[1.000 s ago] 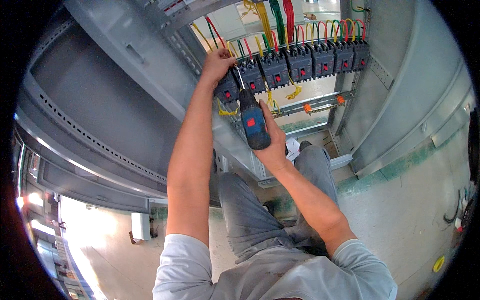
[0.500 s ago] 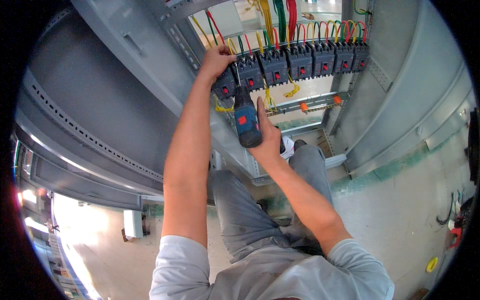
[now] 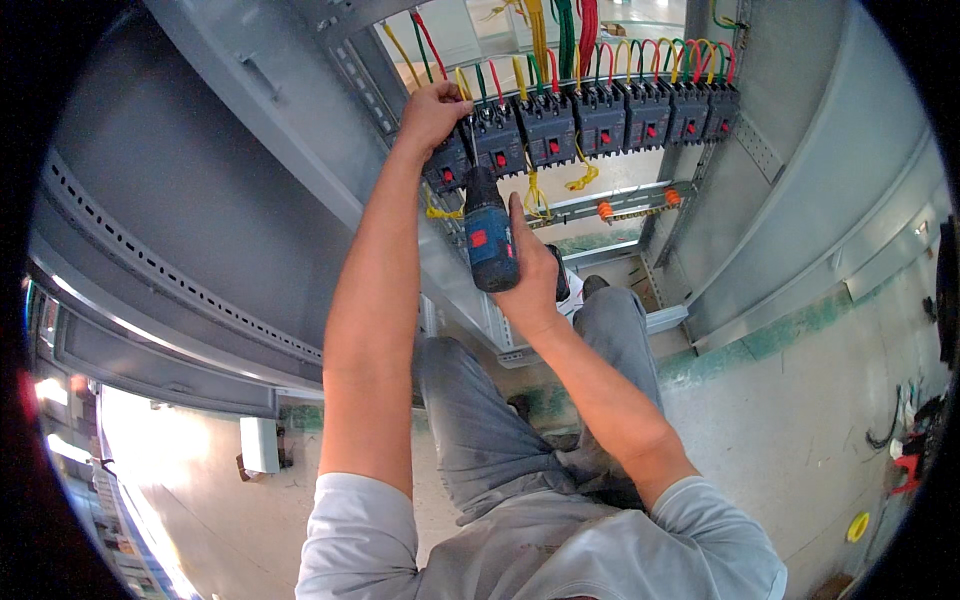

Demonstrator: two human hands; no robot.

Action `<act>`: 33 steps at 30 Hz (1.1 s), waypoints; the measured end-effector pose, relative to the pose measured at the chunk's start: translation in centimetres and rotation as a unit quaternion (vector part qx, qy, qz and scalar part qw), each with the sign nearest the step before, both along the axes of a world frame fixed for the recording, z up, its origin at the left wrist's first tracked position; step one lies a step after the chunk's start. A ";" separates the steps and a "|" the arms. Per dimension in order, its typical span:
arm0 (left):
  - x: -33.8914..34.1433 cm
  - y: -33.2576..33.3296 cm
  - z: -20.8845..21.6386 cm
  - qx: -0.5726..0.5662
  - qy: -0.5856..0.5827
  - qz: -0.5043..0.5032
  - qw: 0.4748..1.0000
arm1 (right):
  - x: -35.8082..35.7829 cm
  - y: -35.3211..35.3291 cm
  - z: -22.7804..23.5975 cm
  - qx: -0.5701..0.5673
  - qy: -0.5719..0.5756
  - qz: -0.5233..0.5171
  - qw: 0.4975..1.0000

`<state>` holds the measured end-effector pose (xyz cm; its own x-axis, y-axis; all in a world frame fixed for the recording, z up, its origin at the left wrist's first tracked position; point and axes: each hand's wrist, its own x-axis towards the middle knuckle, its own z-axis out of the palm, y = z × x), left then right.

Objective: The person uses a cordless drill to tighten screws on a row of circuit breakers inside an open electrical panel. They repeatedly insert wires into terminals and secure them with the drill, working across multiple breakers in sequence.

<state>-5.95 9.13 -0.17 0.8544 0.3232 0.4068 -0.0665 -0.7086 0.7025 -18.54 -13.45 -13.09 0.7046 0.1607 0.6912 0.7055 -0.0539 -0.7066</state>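
My right hand grips a blue and black cordless screwdriver, its long thin bit pointing away from me to the top of the leftmost circuit breaker. At that breaker's upper terminals, my left hand has its fingers pinched together beside a yellow wire. Whether the fingertips hold this wire or a small part is too hidden to make out. Several dark breakers with red switches, among them the neighbouring breaker, run in a row to the right, with yellow, green and red wires looping from their tops.
A grey metal cabinet frame surrounds the breakers, with a large grey panel at left and a side wall at right. Below the row runs a rail with orange insulators. A yellow ring lies on the floor.
The view has shifted slightly. Both hands keep nearly the same place, with the screwdriver still aimed at the leftmost breaker's top.
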 end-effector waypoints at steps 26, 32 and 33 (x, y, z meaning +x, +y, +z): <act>0.8 0.8 0.5 0.054 0.024 0.004 0.998 | 0.7 0.5 0.4 0.085 0.060 0.041 0.994; 3.5 4.3 -2.5 -0.075 -0.074 -0.006 0.994 | -0.1 -0.3 -2.0 -0.027 0.145 0.057 0.987; 2.6 7.1 -2.0 -0.092 -0.056 -0.016 0.994 | -1.2 1.0 -2.0 0.026 0.123 0.061 0.990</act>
